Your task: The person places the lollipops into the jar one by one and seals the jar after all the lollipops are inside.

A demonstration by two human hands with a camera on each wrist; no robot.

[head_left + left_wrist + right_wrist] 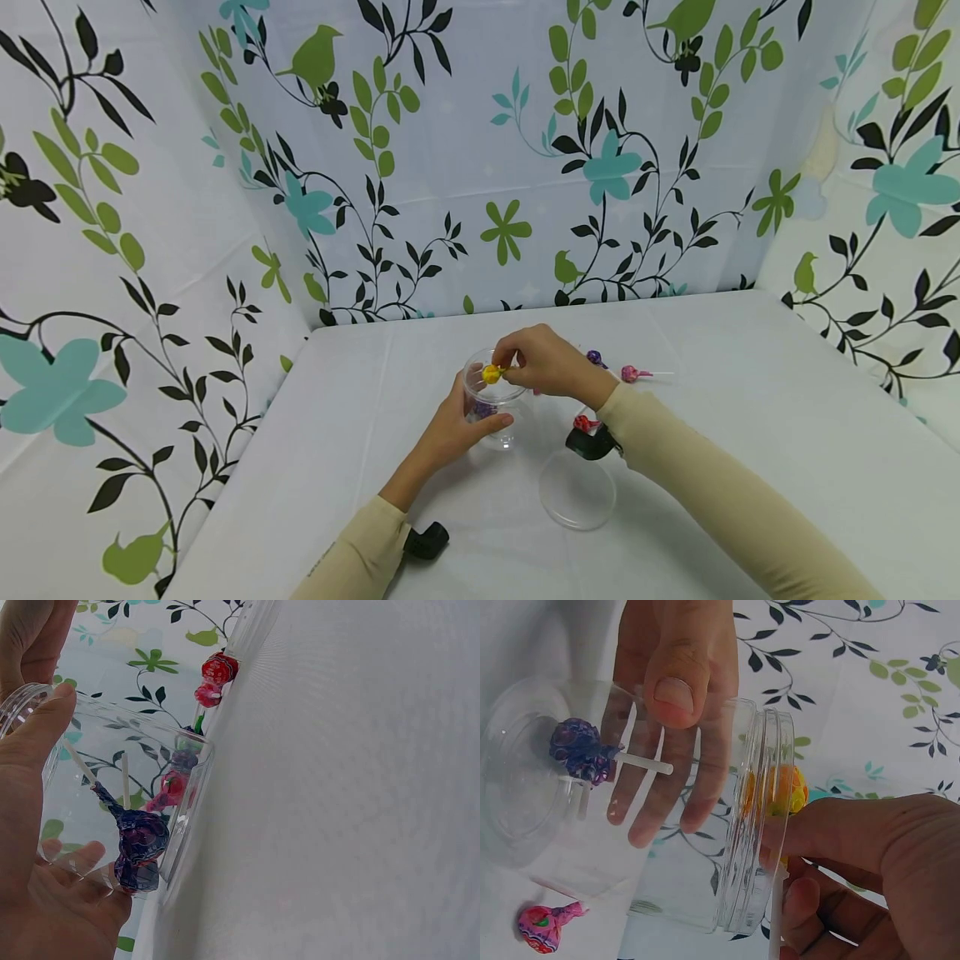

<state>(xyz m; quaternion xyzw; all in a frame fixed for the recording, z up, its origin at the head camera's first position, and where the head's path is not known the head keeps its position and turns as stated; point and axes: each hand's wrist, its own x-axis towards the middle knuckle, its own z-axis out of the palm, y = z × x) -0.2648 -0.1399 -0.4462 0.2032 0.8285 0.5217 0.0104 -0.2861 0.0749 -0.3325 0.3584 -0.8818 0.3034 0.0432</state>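
My left hand [453, 432] grips a clear plastic jar [504, 435] around its side, thumb on the near side and fingers behind. The jar stands upright, with its mouth uncovered. Inside at the bottom lie purple-wrapped lollipops [142, 836] with white sticks. At the jar's mouth, my right hand [551, 364] pinches a yellow-wrapped lollipop [491, 374] just below its candy head. In the right wrist view, the yellow head [789, 787] shows at the rim and its white stick points away from the jar.
A clear round lid [577, 492] lies on the white table, right of the jar. Beyond my right wrist are a pink lollipop [633, 373] and a purple one [596, 358]. Near that wrist's black camera [591, 443] lies a red lollipop [585, 423]. Patterned cloth surrounds the table.
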